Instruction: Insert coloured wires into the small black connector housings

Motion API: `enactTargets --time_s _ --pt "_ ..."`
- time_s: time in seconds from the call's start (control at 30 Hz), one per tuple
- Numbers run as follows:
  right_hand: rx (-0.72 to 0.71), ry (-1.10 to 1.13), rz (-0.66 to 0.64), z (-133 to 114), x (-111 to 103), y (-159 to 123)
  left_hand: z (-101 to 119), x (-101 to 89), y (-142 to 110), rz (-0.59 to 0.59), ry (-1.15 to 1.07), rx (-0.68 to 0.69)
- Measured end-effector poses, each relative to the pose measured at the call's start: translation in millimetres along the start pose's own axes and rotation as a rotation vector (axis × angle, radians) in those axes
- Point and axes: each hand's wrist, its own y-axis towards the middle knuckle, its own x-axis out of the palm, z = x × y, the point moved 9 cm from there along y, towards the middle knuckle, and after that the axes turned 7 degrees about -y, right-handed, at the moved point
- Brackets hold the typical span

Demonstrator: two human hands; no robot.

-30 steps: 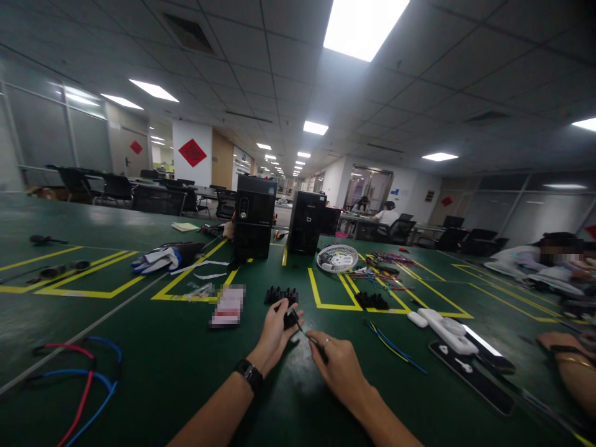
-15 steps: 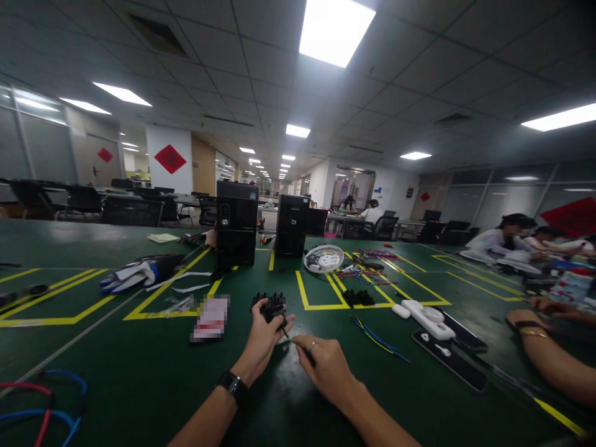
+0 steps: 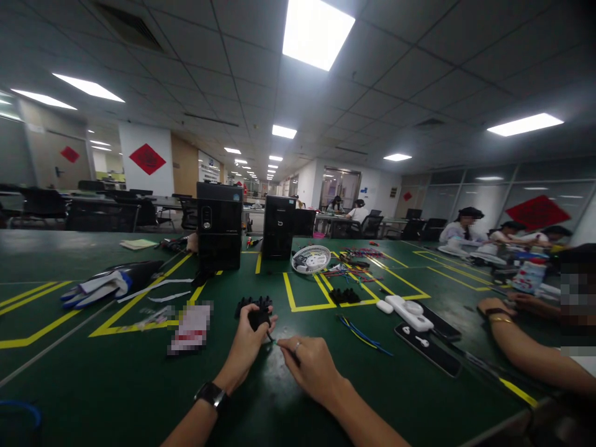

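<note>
My left hand [image 3: 249,341], with a dark watch on the wrist, is closed around a small black block-like part [image 3: 259,319] above the green table. A thin dark stem slants down from that part toward my right fingertips. My right hand [image 3: 314,363], wearing a ring, is pinched near the stem's end. A small greenish tip shows between the two hands; the rest of what my right fingers hold is hidden. Knobbly black pieces [image 3: 243,305] lie just behind my left hand.
Two black computer towers [image 3: 218,226] stand at the back. A white basket [image 3: 311,259], coloured wires [image 3: 349,272], blue and yellow wires [image 3: 365,336], a white case with phones [image 3: 407,313] and gloves [image 3: 100,288] lie around. A co-worker's arm [image 3: 521,347] rests at right.
The view has turned slightly right, so things sit farther left. Both hands keep their hold, close together; the black part looks slightly turned in my left hand. More of the co-worker at right shows.
</note>
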Motion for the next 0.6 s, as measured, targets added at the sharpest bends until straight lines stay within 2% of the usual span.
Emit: enactTargets --time_s 0.1,0.23,0.4,0.47,0.6 --pt "0.022 -0.003 -0.019 0.5 4.1 -0.4 6.4 -0.4 0.0 0.001 0.012 0.088" --pt "0.121 -0.024 -0.156 6.3 18.0 -1.1 7.8 -2.2 1.0 0.03 0.044 0.103" --pt "0.284 0.061 -0.098 13.5 12.1 4.1 11.2 -0.7 2.5 0.038 0.003 0.073" --pt "0.294 0.109 -0.09 9.2 12.4 7.6 13.4 -7.2 2.2 0.111 0.0 0.089" --pt "0.243 0.106 -0.188 -3.9 17.5 16.4 22.7 -19.2 -2.5 0.26 0.067 0.188"
